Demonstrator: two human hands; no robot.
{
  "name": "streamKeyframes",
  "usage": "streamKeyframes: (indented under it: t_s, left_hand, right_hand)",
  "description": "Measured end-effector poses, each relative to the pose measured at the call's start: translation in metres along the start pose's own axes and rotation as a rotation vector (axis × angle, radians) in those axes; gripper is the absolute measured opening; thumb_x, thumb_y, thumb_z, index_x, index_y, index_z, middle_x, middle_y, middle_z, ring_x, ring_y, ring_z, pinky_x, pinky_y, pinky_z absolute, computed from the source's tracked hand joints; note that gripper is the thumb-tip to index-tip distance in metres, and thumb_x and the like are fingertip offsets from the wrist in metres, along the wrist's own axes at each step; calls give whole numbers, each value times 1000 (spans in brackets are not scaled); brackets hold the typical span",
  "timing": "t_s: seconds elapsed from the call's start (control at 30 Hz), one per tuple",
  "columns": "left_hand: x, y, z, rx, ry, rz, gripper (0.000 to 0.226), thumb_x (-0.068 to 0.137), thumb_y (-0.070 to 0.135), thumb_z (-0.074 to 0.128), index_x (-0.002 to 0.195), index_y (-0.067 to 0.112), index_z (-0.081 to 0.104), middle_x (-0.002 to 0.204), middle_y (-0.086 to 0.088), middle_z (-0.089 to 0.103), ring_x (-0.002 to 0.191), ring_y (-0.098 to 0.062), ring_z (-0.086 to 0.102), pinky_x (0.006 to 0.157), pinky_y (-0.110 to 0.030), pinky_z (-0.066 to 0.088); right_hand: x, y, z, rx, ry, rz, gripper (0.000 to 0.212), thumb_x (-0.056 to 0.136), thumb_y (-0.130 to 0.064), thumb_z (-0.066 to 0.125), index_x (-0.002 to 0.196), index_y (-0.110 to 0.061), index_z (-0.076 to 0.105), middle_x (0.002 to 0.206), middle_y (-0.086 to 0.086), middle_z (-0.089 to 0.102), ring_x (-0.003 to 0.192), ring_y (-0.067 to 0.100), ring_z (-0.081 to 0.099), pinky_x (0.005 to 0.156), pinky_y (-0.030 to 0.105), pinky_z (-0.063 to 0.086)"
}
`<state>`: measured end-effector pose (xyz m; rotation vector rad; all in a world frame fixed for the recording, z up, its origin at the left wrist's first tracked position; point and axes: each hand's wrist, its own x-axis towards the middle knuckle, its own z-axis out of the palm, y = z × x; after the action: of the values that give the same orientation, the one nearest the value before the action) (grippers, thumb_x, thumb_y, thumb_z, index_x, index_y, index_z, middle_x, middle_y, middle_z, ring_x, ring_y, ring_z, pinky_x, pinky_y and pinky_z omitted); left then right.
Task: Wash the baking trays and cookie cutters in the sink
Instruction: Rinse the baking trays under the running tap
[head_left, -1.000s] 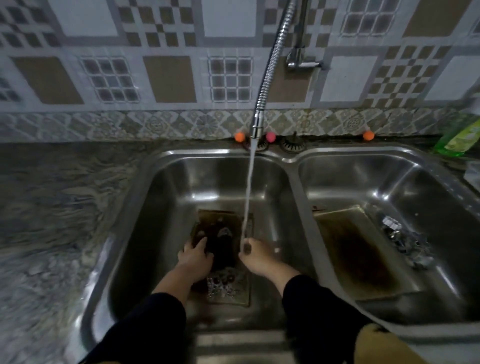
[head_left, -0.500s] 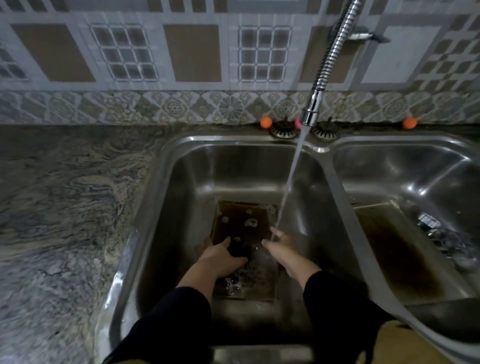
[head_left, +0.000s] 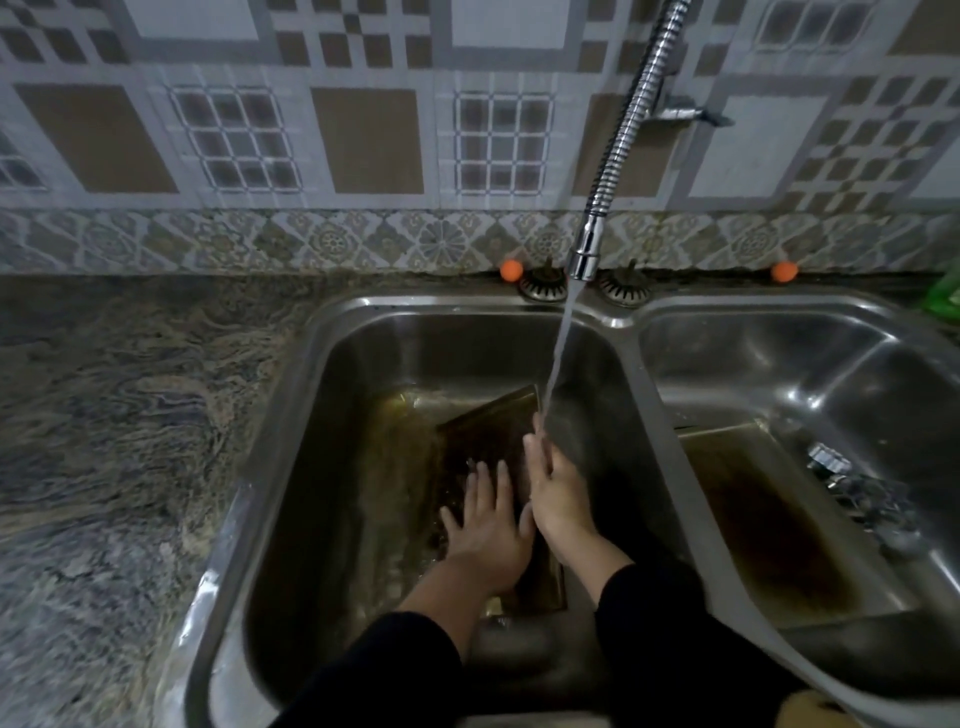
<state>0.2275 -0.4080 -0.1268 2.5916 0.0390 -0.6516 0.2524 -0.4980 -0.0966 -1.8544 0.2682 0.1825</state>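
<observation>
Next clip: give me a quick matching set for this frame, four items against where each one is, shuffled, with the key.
Items:
1. left hand
2. second baking tray
3. faucet stream
4. green bottle

Places:
A. right basin, lying stained
B. counter at the far right edge
C. flat on the tray in the left basin
D. falling onto the right hand

Pairs: 1-C, 2-A, 3-D, 4-B
</observation>
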Motion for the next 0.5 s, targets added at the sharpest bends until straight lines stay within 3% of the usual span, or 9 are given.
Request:
streamKeyframes:
  t_s: [0.07, 0.2, 0.33, 0.4, 0.5]
  left_hand:
    - [3, 13, -6, -19, 74, 104, 64, 101, 49, 11, 150, 23, -19, 157, 2, -27, 143, -15, -26, 117, -52, -12]
    - [15, 32, -31, -37, 286, 219, 56, 100, 50, 12, 151, 36, -10, 159, 12, -16, 145, -11, -20, 116, -55, -9]
    - [20, 38, -55, -113, 333, 300, 52, 101, 49, 13, 150, 43, 0, 160, 15, -5, 147, -10, -12, 119, -49, -7]
    - [21, 35, -58, -87, 355, 301, 53, 101, 48, 14, 152, 38, 1, 161, 14, -3, 147, -11, -10, 120, -46, -7]
    - [18, 27, -60, -127, 406, 157, 60, 101, 50, 14, 154, 26, -1, 162, 4, -10, 147, -15, -13, 120, -39, -7]
  right_hand:
    - [-2, -8, -9, 56, 5, 5, 46, 99, -46, 31, 142, -33, 39, 143, -4, 48, 128, 11, 45, 97, 22, 33]
    - [-16, -27, -31, 38, -68, -67, 44, 99, -50, 27, 142, -45, 32, 147, -10, 40, 133, 8, 37, 97, 23, 28]
    - [-32, -35, -52, -15, -12, -180, 46, 98, -50, 29, 143, -44, 31, 149, -9, 38, 135, 7, 33, 100, 22, 25]
    - [-37, -37, -61, 0, 31, -200, 48, 96, -52, 31, 143, -44, 31, 148, -8, 39, 137, 12, 33, 102, 24, 25]
    - [-44, -40, -69, 22, 100, -235, 50, 93, -54, 33, 143, -46, 32, 149, -9, 38, 137, 13, 33, 101, 24, 26]
